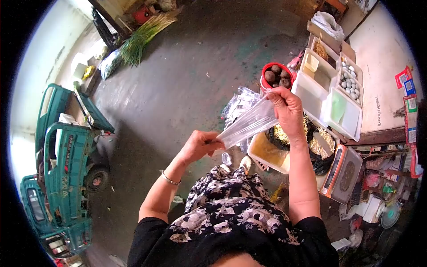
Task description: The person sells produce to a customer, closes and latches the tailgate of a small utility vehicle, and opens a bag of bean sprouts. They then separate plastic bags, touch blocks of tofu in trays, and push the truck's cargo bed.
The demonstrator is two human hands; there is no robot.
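Observation:
A clear plastic bag is stretched taut between my two hands, in front of my body. My left hand, with a bangle at the wrist, pinches its lower left end. The upper right end is gripped by my right hand, which is raised higher. Behind that hand stands a red bucket of round brown items. Below it, partly covered by my right forearm, are a tub of yellowish liquid and black bags of bean sprouts.
White bins and a tray of eggs line the right side. An orange-edged scale sits nearer me. Plastic packs lie on the floor ahead. At left stands a green three-wheeled truck; green onions lie far left.

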